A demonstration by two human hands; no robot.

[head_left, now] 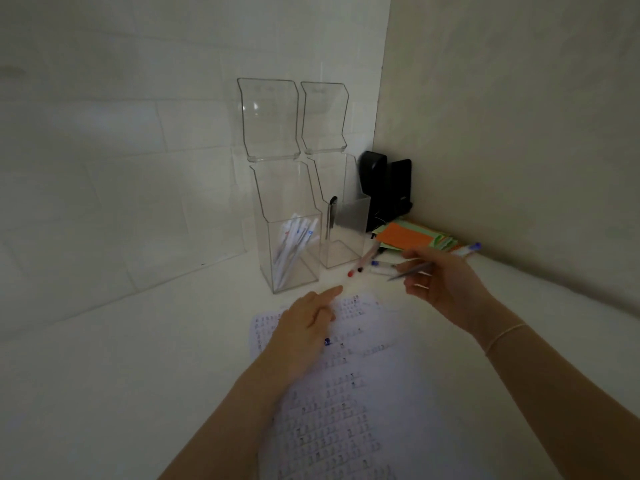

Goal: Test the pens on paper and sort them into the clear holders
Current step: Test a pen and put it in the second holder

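Two clear holders stand at the wall with lids flipped up. The left holder (pixel 292 251) holds several white pens; the right holder (pixel 341 237) holds one dark-capped pen (pixel 331 216). My right hand (pixel 440 282) grips a grey pen (pixel 410 271), tip pointing left, above the counter. Behind it lie loose pens: a red-capped one (pixel 362 263), a blue-capped one (pixel 382 265) and another with a blue end (pixel 469 249). My left hand (pixel 304 327) rests on the printed paper (pixel 363 393), index finger stretched toward the holders. A small blue cap (pixel 327 341) lies beside it.
A black stapler-like device (pixel 384 188) stands in the corner behind the right holder. Orange and green paper slips (pixel 412 235) lie stacked to its front. White tiled wall at the left, plain wall at the right; the white counter (pixel 138 358) extends to the left.
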